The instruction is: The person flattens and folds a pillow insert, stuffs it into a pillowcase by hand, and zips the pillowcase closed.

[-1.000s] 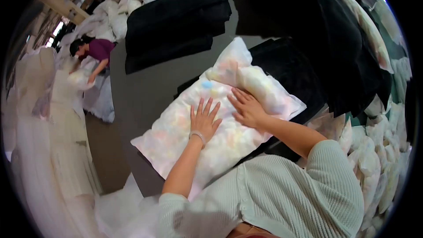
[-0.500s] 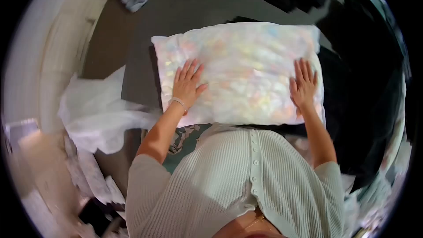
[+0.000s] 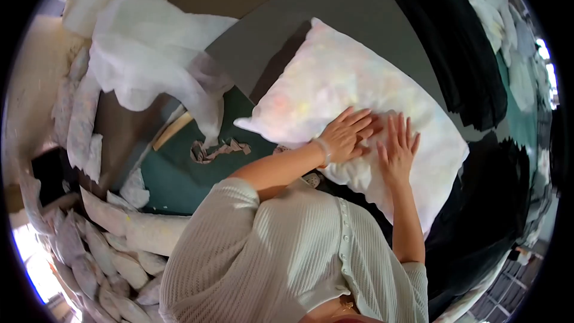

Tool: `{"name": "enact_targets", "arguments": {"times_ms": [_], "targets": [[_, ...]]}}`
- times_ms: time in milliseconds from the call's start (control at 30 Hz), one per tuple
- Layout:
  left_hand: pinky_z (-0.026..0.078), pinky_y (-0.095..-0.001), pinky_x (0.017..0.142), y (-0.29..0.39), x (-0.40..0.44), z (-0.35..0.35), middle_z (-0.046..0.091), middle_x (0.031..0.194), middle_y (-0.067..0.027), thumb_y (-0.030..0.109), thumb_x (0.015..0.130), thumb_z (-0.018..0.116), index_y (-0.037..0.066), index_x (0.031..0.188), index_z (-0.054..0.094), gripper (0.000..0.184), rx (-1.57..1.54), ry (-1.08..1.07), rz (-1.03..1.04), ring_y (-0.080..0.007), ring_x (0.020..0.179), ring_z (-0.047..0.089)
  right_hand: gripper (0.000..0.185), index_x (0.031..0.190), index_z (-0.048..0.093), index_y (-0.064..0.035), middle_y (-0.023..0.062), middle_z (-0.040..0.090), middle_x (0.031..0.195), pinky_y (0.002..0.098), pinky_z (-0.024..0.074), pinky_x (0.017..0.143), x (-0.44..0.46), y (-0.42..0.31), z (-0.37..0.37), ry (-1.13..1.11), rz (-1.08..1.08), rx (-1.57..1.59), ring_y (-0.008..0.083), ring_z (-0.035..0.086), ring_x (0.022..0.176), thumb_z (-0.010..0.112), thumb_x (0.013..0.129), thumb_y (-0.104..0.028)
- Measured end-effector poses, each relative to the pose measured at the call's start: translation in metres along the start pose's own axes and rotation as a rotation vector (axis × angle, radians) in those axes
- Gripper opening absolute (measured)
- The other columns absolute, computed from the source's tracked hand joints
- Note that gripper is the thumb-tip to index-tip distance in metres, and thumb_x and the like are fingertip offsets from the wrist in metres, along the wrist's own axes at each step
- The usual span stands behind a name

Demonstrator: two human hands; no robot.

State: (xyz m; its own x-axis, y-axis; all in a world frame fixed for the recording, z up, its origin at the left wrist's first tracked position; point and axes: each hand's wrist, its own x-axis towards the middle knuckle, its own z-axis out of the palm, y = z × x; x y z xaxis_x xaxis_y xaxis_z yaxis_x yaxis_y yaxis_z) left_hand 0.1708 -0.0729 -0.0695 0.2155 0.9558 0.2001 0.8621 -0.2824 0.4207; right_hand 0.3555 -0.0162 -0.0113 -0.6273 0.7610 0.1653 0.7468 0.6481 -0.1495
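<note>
The left hand (image 3: 344, 137) and right hand (image 3: 397, 151) lay open on the near part of a plump white fabric pillow mottled with pastels (image 3: 359, 78), askew on the dark-grey flat surface (image 3: 353, 0), seemingly light, squashy and best grasped by opposite edges.

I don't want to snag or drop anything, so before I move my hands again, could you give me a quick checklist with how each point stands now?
1. Both hands on the pillow: ok. The left hand and right hand lie on the pillow.
2. Pillow squared to the body: not ok. It lies at a slant.
3. Hands well apart: not ok. They are close together; contact is hard to judge.
4. White sheet away from the hands: ok. It is off to the left.
5. Underside of the pillow sound: cannot tell. It is hidden.
</note>
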Motion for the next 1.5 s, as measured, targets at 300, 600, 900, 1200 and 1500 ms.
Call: {"name": "enact_targets", "arguments": {"times_ms": [300, 600, 900, 1200, 1500], "targets": [[0.015, -0.0396, 0.118, 0.003, -0.067, -0.021, 0.036, 0.152, -0.0069, 0.035, 0.091, 0.055, 0.01, 0.141, 0.044, 0.057, -0.137, 0.032, 0.058, -0.0221, 0.143, 0.026, 0.053, 0.14, 0.048, -0.0095, 0.0117, 0.044, 0.147, 0.0483, 0.0116, 0.115, -0.024, -0.018, 0.025, 0.046, -0.168, 0.077, 0.0304, 0.034, 0.139, 0.041, 0.093, -0.033], [0.036, -0.0415, 0.106, -0.155, -0.057, -0.088, 0.053, 0.135, -0.0167, 0.039, 0.089, 0.064, 0.006, 0.14, 0.038, 0.066, -0.445, 0.327, -0.745, -0.0313, 0.124, 0.05, 0.052, 0.134, 0.049, 0.0, 0.0177, 0.045, 0.144, 0.0388, 0.0334, 0.109, -0.055, 0.165, -0.059, 0.478, 0.468, 0.273, 0.0325, 0.044, 0.131, 0.065, 0.089, -0.019], [0.051, -0.0388, 0.089, -0.094, 0.008, -0.13, 0.058, 0.126, -0.0189, 0.021, 0.079, 0.076, 0.008, 0.143, 0.035, 0.078, -0.699, 0.042, -0.468, -0.0314, 0.106, 0.063, 0.087, 0.155, 0.019, -0.019, 0.0156, 0.055, 0.128, 0.0292, 0.0494, 0.087, -0.086, 0.153, -0.054, 0.369, 0.775, 1.126, 0.0215, 0.059, 0.106, 0.069, 0.084, -0.011], [0.053, -0.0405, 0.07, 0.094, 0.05, -0.115, 0.065, 0.088, -0.0168, 0.01, 0.082, 0.058, -0.004, 0.135, 0.044, 0.057, -0.116, 0.058, 0.422, -0.0322, 0.078, 0.067, 0.045, 0.124, 0.057, -0.0119, 0.0241, 0.057, 0.112, 0.0445, 0.0443, 0.092, -0.036, 0.01, -0.119, 0.025, 0.598, 0.463, 0.0373, 0.057, 0.105, 0.053, 0.089, -0.04], [0.054, -0.0323, 0.065, 0.137, 0.048, -0.088, 0.065, 0.086, -0.0097, 0.011, 0.082, 0.056, -0.001, 0.119, 0.059, 0.039, -0.001, 0.034, 0.805, -0.0215, 0.076, 0.065, 0.035, 0.11, 0.06, 0.0053, 0.0082, 0.066, 0.095, 0.0272, 0.0493, 0.072, -0.051, 0.033, -0.095, 0.485, 0.663, 1.265, 0.0138, 0.06, 0.086, 0.069, 0.083, -0.015]]}}
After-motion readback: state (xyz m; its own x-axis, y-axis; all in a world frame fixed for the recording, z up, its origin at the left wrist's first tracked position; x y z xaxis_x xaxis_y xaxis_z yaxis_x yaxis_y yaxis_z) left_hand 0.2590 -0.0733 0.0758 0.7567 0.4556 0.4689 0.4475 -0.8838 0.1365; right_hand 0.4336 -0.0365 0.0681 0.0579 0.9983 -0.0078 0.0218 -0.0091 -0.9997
